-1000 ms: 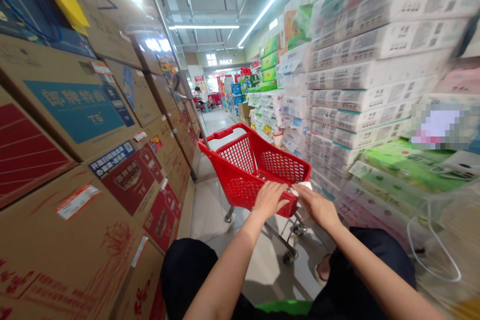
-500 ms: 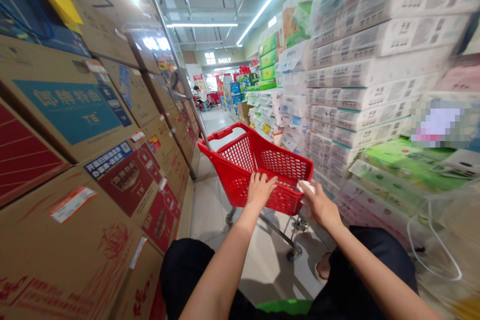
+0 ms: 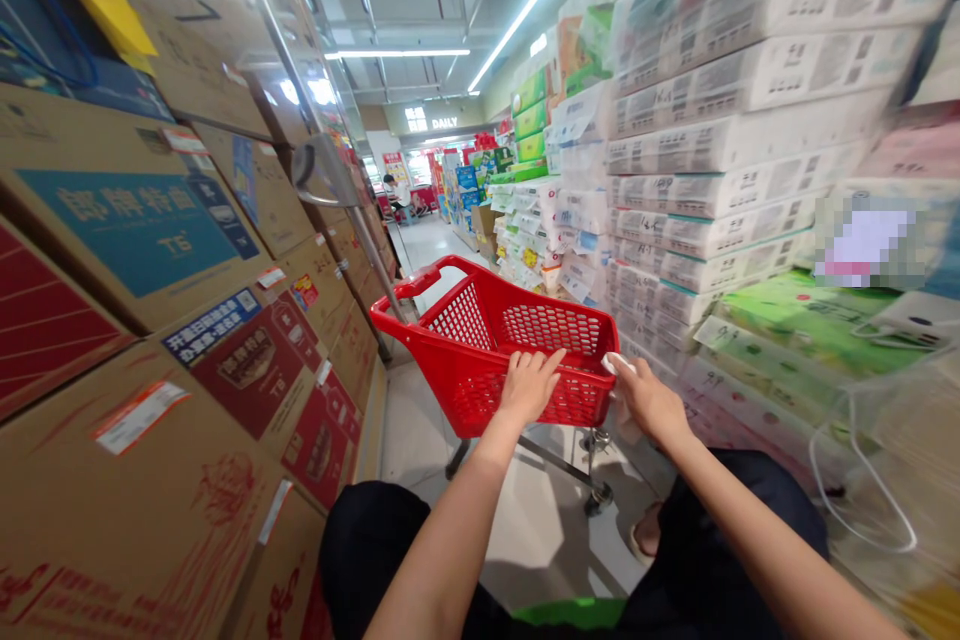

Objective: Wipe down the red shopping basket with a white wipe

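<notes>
A red plastic shopping cart (image 3: 442,360) stands turned sideways before me, its basket walls full of small holes. My left hand (image 3: 529,387) lies on the near side of the basket at the rim, fingers spread and the index finger stretched out. At the right-hand corner of the rim, my right hand (image 3: 651,400) is closed on a white wipe (image 3: 619,366), which touches the red plastic. Part of the wipe is hidden by the fingers, so I cannot tell whether it is paper or cloth.
Stacked cardboard cartons (image 3: 112,220) line the left side, with a metal pole (image 3: 373,250) beside the cart. Packs of tissue paper (image 3: 720,140) are piled high on the right. A tiled aisle (image 3: 427,242) runs ahead to a seated person (image 3: 397,192). Something green (image 3: 570,612) shows beneath me.
The cart's handle end has swung left and closer to me. My left hand has shifted slightly right along the rim; the right hand stays at the corner with the wipe.
</notes>
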`<state>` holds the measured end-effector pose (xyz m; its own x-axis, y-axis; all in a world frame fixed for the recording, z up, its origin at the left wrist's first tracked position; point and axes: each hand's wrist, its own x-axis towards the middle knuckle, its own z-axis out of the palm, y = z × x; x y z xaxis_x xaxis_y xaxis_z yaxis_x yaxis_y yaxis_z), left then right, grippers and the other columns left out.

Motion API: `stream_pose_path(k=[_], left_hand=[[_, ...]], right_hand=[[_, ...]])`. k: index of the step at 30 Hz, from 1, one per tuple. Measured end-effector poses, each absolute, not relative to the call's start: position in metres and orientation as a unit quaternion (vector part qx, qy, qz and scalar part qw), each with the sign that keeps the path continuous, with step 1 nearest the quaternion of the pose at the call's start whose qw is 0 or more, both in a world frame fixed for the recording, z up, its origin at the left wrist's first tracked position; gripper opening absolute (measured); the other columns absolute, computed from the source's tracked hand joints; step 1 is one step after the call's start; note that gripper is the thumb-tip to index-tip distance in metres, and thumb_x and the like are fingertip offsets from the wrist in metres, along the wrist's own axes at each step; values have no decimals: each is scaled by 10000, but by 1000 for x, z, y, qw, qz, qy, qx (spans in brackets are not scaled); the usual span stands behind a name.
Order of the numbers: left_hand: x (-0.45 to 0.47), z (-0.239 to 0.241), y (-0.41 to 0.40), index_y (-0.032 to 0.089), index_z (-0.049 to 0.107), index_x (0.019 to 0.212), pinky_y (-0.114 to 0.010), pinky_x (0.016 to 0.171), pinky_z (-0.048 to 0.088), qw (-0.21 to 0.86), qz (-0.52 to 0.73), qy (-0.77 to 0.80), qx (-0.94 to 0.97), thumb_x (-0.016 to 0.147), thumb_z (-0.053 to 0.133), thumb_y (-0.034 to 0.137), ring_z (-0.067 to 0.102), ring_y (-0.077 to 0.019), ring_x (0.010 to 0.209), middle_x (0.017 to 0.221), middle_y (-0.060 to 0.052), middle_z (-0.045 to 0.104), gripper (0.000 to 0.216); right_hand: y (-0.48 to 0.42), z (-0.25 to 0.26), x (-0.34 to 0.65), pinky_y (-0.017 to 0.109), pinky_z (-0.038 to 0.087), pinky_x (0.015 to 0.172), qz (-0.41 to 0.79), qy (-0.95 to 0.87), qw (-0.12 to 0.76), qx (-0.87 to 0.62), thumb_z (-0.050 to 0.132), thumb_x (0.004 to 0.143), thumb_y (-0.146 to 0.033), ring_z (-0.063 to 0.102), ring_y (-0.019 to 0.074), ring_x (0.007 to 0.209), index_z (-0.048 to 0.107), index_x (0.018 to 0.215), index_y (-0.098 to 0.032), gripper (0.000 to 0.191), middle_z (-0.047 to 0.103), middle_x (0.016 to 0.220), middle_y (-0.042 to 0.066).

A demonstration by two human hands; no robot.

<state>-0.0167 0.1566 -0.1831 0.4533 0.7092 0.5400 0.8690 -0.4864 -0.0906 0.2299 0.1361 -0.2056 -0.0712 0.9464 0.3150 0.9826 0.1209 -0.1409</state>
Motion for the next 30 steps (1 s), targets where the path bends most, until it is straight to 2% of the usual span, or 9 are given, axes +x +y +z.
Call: stream_pose_path(k=[6, 10, 13, 17, 20, 25, 30], left_hand=[[-17, -188, 153, 372, 472, 1395, -404, 938, 375, 182, -212, -486, -828, 996, 420, 408, 506, -221, 971, 1087, -39, 590, 404], [-8, -192, 154, 368, 489, 1381, -421, 924, 382, 184, -217, -500, -818, 989, 436, 412, 509, -236, 971, 1079, -48, 598, 398], [-7, -191, 155, 334, 471, 1401, -422, 905, 396, 185, -216, -499, -819, 987, 440, 403, 519, -245, 971, 1079, -58, 604, 420], [-20, -187, 158, 273, 366, 1475, -367, 902, 415, 191, -200, -461, -843, 994, 417, 264, 540, -212, 974, 1106, -56, 607, 483], [-29, -187, 162, 261, 436, 1422, -350, 960, 400, 206, -193, -444, -850, 970, 412, 147, 529, -203, 1042, 1144, -54, 594, 466], [-23, -193, 166, 286, 528, 1326, -375, 950, 404, 211, -203, -487, -823, 969, 405, 144, 530, -210, 962, 1008, -42, 593, 404], [-19, -193, 163, 279, 526, 1316, -360, 916, 407, 205, -198, -485, -827, 984, 395, 172, 523, -205, 943, 1021, -42, 593, 372]], right_hand=[[121, -189, 205, 305, 456, 624, -68, -734, 137, -662, 244, 1012, -369, 643, 186, 757, 453, 1384, -289, 434, 549, 1170, 114], [110, -190, 182, 300, 468, 613, -73, -751, 159, -636, 250, 1013, -353, 648, 187, 770, 400, 1424, -257, 448, 551, 1202, 132], [111, -196, 183, 297, 477, 609, -72, -756, 179, -625, 265, 1014, -349, 656, 198, 818, 350, 1469, -286, 467, 545, 1227, 128], [124, -204, 214, 304, 485, 631, -60, -746, 167, -641, 300, 1011, -396, 663, 211, 854, 324, 1494, -389, 483, 566, 1166, 88], [134, -207, 236, 329, 493, 668, -40, -723, 161, -671, 256, 1016, -421, 668, 219, 849, 310, 1508, -397, 496, 583, 1127, 87], [142, -204, 220, 348, 504, 703, -6, -701, 174, -692, 193, 1018, -445, 673, 231, 868, 321, 1516, -323, 528, 607, 1159, 111], [135, -200, 182, 321, 508, 666, -40, -726, 191, -659, 218, 1018, -422, 674, 211, 846, 374, 1485, -268, 516, 566, 1280, 136]])
